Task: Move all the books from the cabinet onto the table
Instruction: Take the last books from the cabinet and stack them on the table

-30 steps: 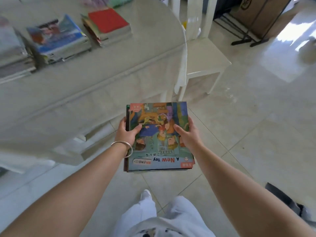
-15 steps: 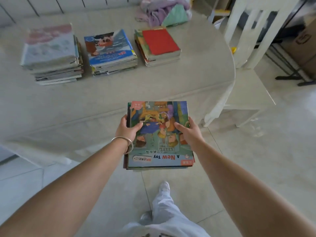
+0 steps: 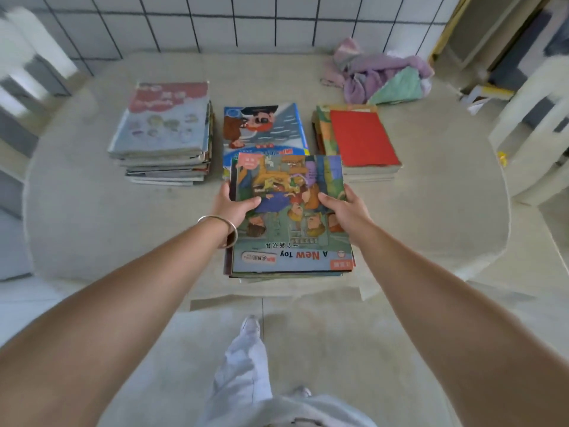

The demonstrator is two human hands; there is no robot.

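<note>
I hold a stack of picture books (image 3: 289, 229), its top cover reading "A New Toy", over the near part of the table (image 3: 92, 217). My left hand (image 3: 234, 208) grips the stack's left edge, thumb on the cover; a silver bangle circles that wrist. My right hand (image 3: 345, 211) grips the right edge the same way. Three piles of books lie on the table beyond: a tall left pile (image 3: 163, 131), a middle pile with a blue cover (image 3: 261, 127), and a right pile topped by a red book (image 3: 360, 140). The cabinet is out of view.
A crumpled purple and green cloth (image 3: 381, 78) lies at the table's far right. A white chair (image 3: 535, 134) stands to the right of the table, a tiled wall (image 3: 246, 20) behind it. My legs and shoes show below on the tiled floor.
I have stepped up to the table and turned to face it squarely. The held stack has moved from over the floor to over the table's near part, just in front of the middle pile.
</note>
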